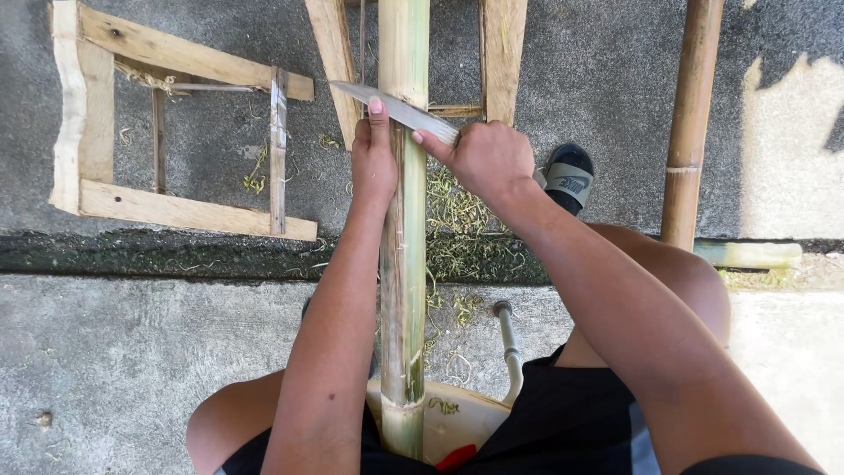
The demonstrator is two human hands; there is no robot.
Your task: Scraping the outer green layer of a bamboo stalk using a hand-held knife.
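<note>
Both forearms reach forward over a green bamboo pole (403,264) running lengthwise away from the lap. Right hand (488,158) clenches a knife (396,107) laid crosswise on it; left hand (374,158) presses the blade's back beside the pole.

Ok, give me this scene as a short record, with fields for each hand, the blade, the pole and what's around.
left hand: on the green bamboo pole, fingertip on the blade's back
right hand: gripping the knife by its handle
knife: blade laid across the pole
pole: runs away from the person's lap
surroundings: wooden frame, second bamboo pole, green shavings on concrete ground
</note>
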